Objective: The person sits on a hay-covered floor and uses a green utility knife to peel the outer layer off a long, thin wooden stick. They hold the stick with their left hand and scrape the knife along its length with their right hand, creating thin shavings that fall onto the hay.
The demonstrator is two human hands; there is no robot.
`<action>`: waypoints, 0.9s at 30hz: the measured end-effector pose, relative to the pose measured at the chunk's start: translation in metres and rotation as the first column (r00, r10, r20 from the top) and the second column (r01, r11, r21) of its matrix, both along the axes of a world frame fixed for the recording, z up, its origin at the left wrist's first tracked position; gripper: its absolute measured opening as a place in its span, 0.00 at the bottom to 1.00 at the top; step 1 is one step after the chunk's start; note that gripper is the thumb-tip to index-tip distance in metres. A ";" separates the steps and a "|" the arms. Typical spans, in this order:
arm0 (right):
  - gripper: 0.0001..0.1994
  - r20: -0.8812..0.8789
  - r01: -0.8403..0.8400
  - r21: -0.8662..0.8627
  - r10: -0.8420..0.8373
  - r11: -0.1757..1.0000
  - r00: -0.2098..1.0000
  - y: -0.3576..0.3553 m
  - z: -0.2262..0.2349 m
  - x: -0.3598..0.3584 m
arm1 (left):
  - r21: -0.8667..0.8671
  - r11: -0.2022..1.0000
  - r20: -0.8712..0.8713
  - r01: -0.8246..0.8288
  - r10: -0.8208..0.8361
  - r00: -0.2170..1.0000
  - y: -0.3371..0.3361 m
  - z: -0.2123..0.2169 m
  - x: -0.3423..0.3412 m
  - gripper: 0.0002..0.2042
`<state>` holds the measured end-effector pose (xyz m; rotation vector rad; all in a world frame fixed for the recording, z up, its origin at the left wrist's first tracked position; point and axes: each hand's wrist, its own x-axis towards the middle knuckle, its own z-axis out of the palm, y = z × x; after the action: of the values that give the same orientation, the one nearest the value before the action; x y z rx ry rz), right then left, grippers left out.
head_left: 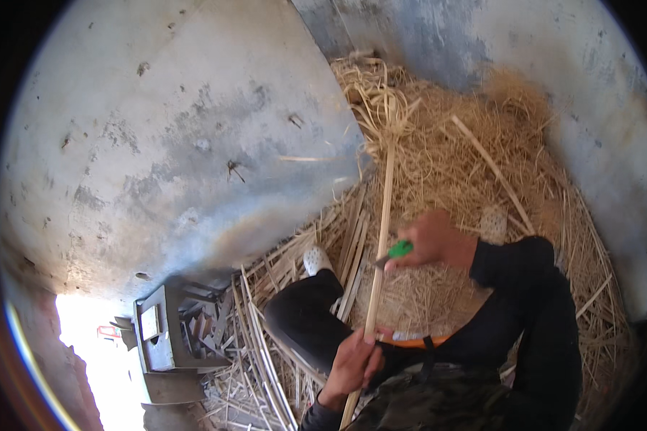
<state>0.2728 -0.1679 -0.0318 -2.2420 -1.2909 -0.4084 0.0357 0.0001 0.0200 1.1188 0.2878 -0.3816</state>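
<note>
A long pale strip, likely split bamboo (387, 194), runs from my lap up toward the far pile of shavings. My left hand (352, 365) is closed round its near part, by my lap. In my right hand (436, 241), slightly blurred, is a small knife with a green handle (400, 248). Its dark blade lies against the strip, about midway along its length. Curled shavings (374, 93) bunch around the strip's far end.
Thin shavings (446, 172) cover the floor ahead, with a loose stick (492, 161) on top. Long strips (262, 352) lie to the left, near a box-like wooden piece (167, 327). Grey walls (194, 144) stand left and right. My legs (302, 309) are folded under my arms.
</note>
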 end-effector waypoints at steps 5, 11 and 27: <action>0.36 -0.220 0.175 0.087 -0.152 0.981 0.963 -0.002 -0.011 0.035 | 0.020 0.999 0.027 0.042 -0.042 0.999 0.001 0.001 -0.003 0.17; 0.35 -0.303 0.112 0.012 -0.103 0.994 0.947 -0.007 -0.035 0.055 | -0.137 0.990 -0.042 -0.046 0.041 0.998 -0.003 -0.003 -0.012 0.16; 0.39 -0.104 0.295 -0.001 -0.294 0.955 0.950 -0.022 -0.013 0.075 | -0.151 0.989 0.006 0.009 -0.009 1.000 -0.001 0.001 -0.012 0.16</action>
<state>0.3477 -0.1898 -0.0445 -2.4166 -0.8989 -0.4003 0.0235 -0.0014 0.0212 0.9727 0.2453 -0.4018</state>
